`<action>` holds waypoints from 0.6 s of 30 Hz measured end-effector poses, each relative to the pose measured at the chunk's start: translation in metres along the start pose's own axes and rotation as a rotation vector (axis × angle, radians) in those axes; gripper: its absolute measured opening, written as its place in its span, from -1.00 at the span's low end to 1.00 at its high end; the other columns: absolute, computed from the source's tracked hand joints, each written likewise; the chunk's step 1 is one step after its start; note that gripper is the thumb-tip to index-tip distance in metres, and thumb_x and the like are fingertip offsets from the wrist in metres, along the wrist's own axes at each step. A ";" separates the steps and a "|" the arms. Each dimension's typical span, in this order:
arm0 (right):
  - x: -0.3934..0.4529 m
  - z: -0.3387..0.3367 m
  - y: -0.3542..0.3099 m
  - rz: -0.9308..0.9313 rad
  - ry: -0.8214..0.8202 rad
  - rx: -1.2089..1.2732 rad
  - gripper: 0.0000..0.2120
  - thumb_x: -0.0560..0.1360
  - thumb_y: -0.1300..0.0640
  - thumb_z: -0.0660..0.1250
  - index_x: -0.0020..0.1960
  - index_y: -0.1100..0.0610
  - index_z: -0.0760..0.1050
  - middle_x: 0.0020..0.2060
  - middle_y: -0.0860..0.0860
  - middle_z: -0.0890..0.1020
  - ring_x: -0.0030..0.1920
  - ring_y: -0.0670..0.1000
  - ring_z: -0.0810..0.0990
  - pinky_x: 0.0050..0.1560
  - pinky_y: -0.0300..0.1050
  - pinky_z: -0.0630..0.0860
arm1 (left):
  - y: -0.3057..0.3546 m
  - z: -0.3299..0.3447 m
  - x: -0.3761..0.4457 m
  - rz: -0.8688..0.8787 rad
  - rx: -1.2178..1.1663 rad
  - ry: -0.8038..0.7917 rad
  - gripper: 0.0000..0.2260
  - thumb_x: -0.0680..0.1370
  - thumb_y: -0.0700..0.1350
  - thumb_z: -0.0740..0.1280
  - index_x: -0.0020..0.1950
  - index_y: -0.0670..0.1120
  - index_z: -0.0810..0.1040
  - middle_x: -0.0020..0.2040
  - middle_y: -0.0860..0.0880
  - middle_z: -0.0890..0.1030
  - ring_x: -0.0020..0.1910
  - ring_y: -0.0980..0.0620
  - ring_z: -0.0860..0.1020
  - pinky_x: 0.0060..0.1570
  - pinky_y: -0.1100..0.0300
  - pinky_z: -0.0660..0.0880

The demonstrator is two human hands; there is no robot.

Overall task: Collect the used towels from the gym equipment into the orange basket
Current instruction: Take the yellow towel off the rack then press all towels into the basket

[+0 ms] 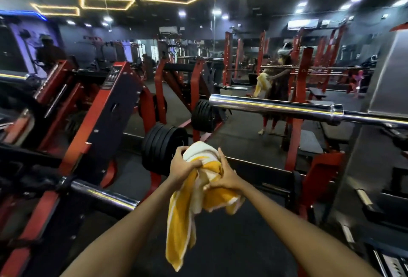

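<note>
A yellow and white striped towel (183,212) is bunched in front of me at mid-frame, its long end hanging down toward the floor. My left hand (182,165) grips the upper left of the bundle. My right hand (225,176) holds the right side, fingers curled round the cloth. A wall mirror ahead reflects a person holding the same towel (261,83). No orange basket is in view.
A chrome barbell (287,107) crosses at the right on a red rack (295,126). Stacked black weight plates (162,147) sit just beyond my hands. Another chrome bar (103,195) juts in from a red and black machine (92,122) at the left. Black rubber floor (231,243) lies below.
</note>
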State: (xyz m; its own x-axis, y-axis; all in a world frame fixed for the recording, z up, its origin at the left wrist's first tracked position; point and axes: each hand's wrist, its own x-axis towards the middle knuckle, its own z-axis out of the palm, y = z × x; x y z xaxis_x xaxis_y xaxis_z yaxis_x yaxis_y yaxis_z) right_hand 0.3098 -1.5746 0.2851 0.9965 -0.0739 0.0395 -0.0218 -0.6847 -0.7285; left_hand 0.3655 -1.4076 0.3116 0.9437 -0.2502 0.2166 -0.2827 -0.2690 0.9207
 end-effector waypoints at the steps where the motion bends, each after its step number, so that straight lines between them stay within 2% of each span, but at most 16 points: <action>1: 0.001 0.006 0.000 0.008 0.011 0.077 0.31 0.17 -0.14 0.59 0.50 -0.13 -0.38 0.55 -0.03 -0.08 0.55 0.07 -0.04 0.51 0.23 0.03 | -0.001 -0.003 0.000 -0.008 -0.104 0.021 -0.31 0.11 0.09 0.41 0.20 -0.07 0.41 0.07 -0.01 0.49 0.07 -0.01 0.49 0.07 0.08 0.46; 3: 0.005 0.016 -0.012 -0.002 0.020 0.226 0.31 0.16 -0.12 0.60 0.52 -0.10 -0.33 0.52 -0.05 0.05 0.52 0.01 0.08 0.50 0.08 0.13 | -0.002 -0.008 -0.001 -0.044 -0.276 0.100 -0.43 0.20 0.02 0.44 0.16 -0.09 0.40 0.07 -0.05 0.50 0.05 0.00 0.48 0.05 0.10 0.44; 5: 0.012 0.028 -0.028 -0.011 0.026 0.416 0.22 0.25 0.16 0.60 0.54 -0.02 -0.25 0.45 -0.03 0.19 0.45 -0.04 0.21 0.40 -0.11 0.27 | -0.004 -0.007 0.002 -0.150 -0.432 0.225 -0.60 0.40 -0.14 0.43 0.16 -0.13 0.39 0.09 -0.12 0.48 0.05 -0.03 0.47 0.04 0.09 0.44; 7: 0.018 0.040 -0.042 0.046 0.099 0.582 0.00 0.30 0.33 0.53 0.53 0.06 -0.02 0.34 -0.02 0.32 0.37 -0.02 0.34 0.25 -0.16 0.38 | -0.004 -0.010 0.010 -0.267 -0.554 0.261 -0.67 0.45 -0.20 0.40 0.14 -0.14 0.35 0.07 -0.13 0.45 -0.01 -0.03 0.48 -0.01 0.08 0.47; 9: 0.027 0.050 -0.047 0.158 0.219 0.708 -0.30 0.33 0.34 0.49 0.40 0.14 0.30 0.26 0.06 0.48 0.23 0.08 0.51 0.17 -0.06 0.49 | -0.008 -0.020 0.022 -0.312 -0.621 0.145 -0.49 0.32 -0.11 0.49 0.16 -0.17 0.34 0.09 -0.17 0.46 -0.01 -0.06 0.50 -0.08 0.07 0.50; 10: 0.032 0.054 -0.052 0.204 0.245 0.752 -0.43 0.35 0.34 0.46 0.32 0.18 0.40 0.18 0.09 0.54 0.13 0.10 0.56 0.12 -0.04 0.51 | -0.009 -0.030 0.027 -0.308 -0.611 0.063 -0.37 0.25 -0.05 0.52 0.21 -0.19 0.35 0.14 -0.20 0.47 0.03 -0.08 0.51 -0.09 0.06 0.52; 12: 0.041 0.055 -0.057 0.262 0.264 0.833 -0.57 0.40 0.32 0.41 0.25 0.21 0.45 0.04 0.10 0.56 -0.01 0.09 0.56 0.01 -0.06 0.51 | -0.011 -0.045 0.032 -0.237 -0.523 -0.027 -0.30 0.33 -0.01 0.51 0.36 -0.16 0.29 0.24 -0.16 0.42 0.12 -0.05 0.47 -0.03 0.14 0.52; 13: 0.048 0.058 -0.063 0.273 0.271 0.885 -0.61 0.43 0.31 0.39 0.24 0.22 0.46 0.02 0.13 0.56 -0.04 0.09 0.56 -0.02 -0.06 0.52 | -0.016 -0.054 0.034 -0.181 -0.433 -0.043 -0.27 0.36 0.02 0.48 0.42 -0.13 0.23 0.28 -0.11 0.38 0.18 -0.01 0.44 0.05 0.16 0.51; 15: 0.063 0.062 -0.075 0.306 0.276 0.983 -0.62 0.42 0.23 0.40 0.23 0.23 0.47 0.06 0.17 0.60 -0.01 0.14 0.61 0.05 -0.01 0.56 | -0.031 -0.068 0.033 -0.066 -0.186 -0.090 -0.07 0.24 0.17 0.47 0.48 -0.07 0.14 0.35 -0.04 0.32 0.29 0.03 0.38 0.25 0.11 0.43; 16: 0.071 0.065 -0.079 0.325 0.272 1.032 -0.58 0.39 0.16 0.43 0.22 0.22 0.49 0.08 0.18 0.62 0.05 0.17 0.62 0.13 0.05 0.55 | -0.040 -0.073 0.030 -0.039 -0.108 -0.125 0.00 0.17 0.22 0.47 0.50 -0.05 0.10 0.38 -0.02 0.30 0.33 0.03 0.37 0.31 0.10 0.39; 18: 0.090 0.073 -0.085 0.325 0.193 1.092 -0.43 0.27 0.00 0.49 0.22 0.21 0.52 0.10 0.19 0.63 0.10 0.19 0.62 0.22 0.13 0.52 | -0.059 -0.083 0.024 -0.034 -0.096 -0.143 0.10 0.13 0.24 0.47 0.53 0.01 -0.03 0.41 0.01 0.26 0.36 0.04 0.34 0.32 0.11 0.36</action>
State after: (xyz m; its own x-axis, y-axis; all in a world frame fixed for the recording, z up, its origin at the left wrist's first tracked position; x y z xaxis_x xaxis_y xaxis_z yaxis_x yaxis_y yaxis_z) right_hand 0.4072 -1.4701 0.3006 0.9255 -0.3061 -0.2232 -0.0997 0.3715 -0.9231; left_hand 0.4191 -1.3201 0.2894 0.9164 -0.3742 0.1422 -0.2264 -0.1916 0.9550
